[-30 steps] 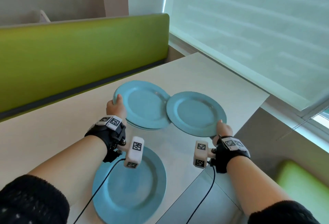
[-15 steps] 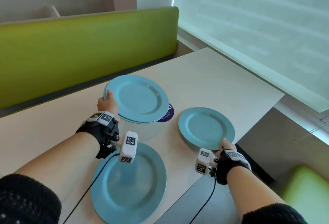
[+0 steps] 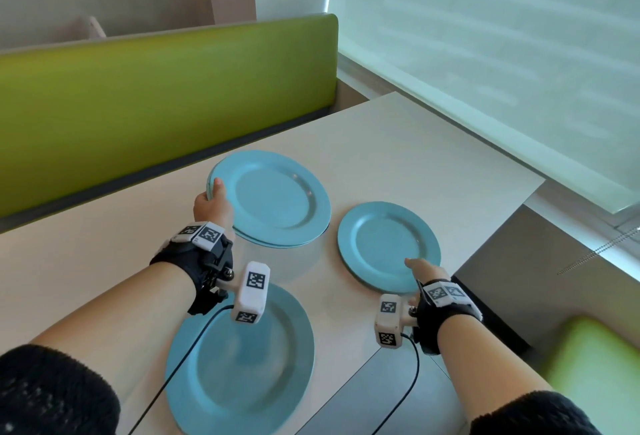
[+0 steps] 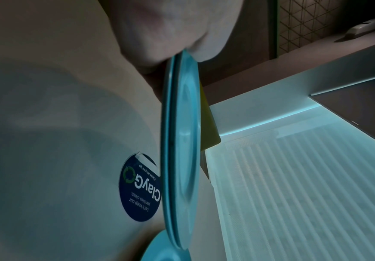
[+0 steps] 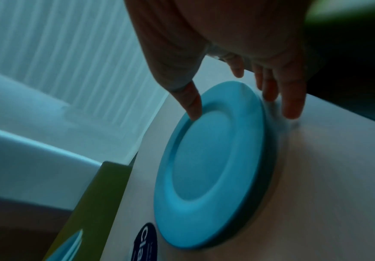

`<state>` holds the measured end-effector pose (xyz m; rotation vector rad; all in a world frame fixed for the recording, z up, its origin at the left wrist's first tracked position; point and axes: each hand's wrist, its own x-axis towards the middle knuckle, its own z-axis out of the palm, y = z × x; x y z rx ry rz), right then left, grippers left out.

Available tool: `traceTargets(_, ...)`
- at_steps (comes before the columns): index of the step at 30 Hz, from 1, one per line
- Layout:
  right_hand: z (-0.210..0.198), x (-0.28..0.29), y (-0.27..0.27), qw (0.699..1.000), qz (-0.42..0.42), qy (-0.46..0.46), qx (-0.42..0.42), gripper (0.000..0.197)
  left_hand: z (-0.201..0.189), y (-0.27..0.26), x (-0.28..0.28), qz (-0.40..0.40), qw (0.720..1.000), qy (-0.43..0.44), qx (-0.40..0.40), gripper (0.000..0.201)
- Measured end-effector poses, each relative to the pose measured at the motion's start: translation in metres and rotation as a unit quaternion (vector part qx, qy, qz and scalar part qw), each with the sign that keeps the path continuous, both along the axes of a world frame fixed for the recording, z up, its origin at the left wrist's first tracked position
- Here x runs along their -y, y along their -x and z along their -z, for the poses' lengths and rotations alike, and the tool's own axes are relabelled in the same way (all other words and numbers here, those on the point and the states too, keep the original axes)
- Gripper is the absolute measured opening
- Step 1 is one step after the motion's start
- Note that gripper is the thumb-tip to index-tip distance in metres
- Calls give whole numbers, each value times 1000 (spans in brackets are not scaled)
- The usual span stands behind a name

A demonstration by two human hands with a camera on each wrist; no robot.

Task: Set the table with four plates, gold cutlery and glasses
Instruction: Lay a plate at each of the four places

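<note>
Gripping stacked plates point(image 3: 273, 199), left hand point(image 3: 211, 206); wrist view reveals sticker point(image 4: 139, 189).

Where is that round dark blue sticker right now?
The dark blue sticker lies flat on the table, mostly hidden in the head view under the two stacked plates held by the left hand; the left wrist view shows it clearly.

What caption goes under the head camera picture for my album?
Left hand grips two stacked round blue plates while the right hand touches another blue plate lying on the pale table.
</note>
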<state>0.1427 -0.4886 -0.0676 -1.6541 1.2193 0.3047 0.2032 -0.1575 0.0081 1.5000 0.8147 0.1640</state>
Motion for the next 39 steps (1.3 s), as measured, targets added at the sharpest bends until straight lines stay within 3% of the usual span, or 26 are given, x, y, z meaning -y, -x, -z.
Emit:
traceTargets(3, -20, -8, -4, 993, -28, 112, -26, 69, 0, 0, 7, 10, 1000, 1, 4, 56)
traceTargets(5, -32, -22, -11, 985, -51, 165, 15, 67, -1, 1, 10, 18, 1000, 7, 0, 57)
traceTargets(8, -41, -53, -29, 982, -104, 85, 136, 63, -1, 2, 11, 38, 998, 39, -20, 61)
traceTargets(11, -57, -90, -37, 968, -153, -30, 195, 36, -4, 7, 10, 52, 995, 73, -43, 59)
traceTargets(14, -56, -115, -43, 959, -198, 16, 203, 28, -4, 10, 2, 53, 994, 77, -53, 70)
traceTargets(17, -48, -128, -49, 955, -228, 41, 183, 27, -1, 13, -13, 29, 996, 71, -42, 64)
traceTargets(21, -53, -150, -47, 964, -172, -67, 192, 9, 1, 16, -46, -32, 997, 49, -49, 63)
traceTargets(25, -52, -168, -49, 956, -111, -175, 209, 9, 0, 15, -90, -99, 994, 10, -50, 65)
traceTargets(34, -55, -215, -60, 965, -101, -93, 225, 11, -13, 9, -200, -264, 964, -19, -32, 61)
traceTargets(36, -39, -233, -62, 968, -116, -78, 209, 7, -12, 12, -219, -282, 959, -15, -39, 62)
traceTargets(39, 22, -258, -83, 970, -136, -78, 188, 10, -10, 19, -240, -285, 957, -8, -43, 63)
